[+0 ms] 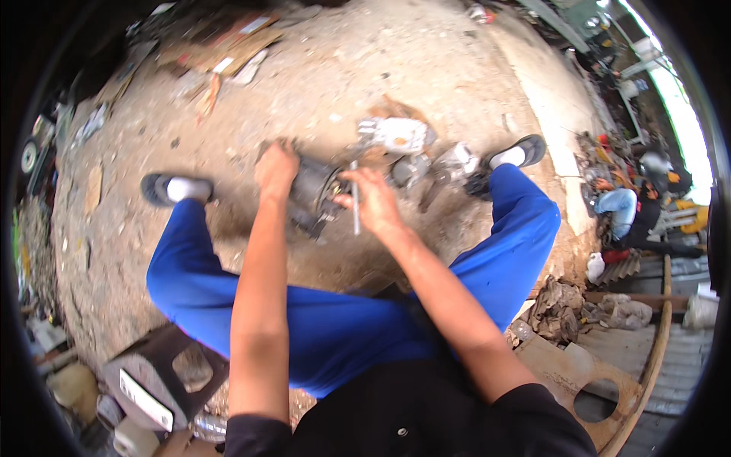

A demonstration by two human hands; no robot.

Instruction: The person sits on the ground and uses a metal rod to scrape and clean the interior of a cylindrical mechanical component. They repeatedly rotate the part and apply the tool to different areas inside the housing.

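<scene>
On the dirt floor between my feet lies a dark grey, cylinder-shaped machine body [311, 185], which looks like an electric motor. Its right end shows a round rim with small brassy parts inside. My left hand [277, 169] is closed over the left end of the body, its fingertips partly hidden and slightly blurred. At the right end, my right hand [371, 199] is closed around a thin, straight grey metal rod [355, 217], held roughly upright. Its fingertips reach close to the rim; whether they touch it I cannot tell.
Right of the motor lie a stained white cloth [400, 135], a grey metal part [411, 169] and a clear plastic bag [457, 162]. Cardboard scraps [221, 49] lie far left. A dark box [164, 373] stands near left. Another person [628, 209] sits among clutter at right.
</scene>
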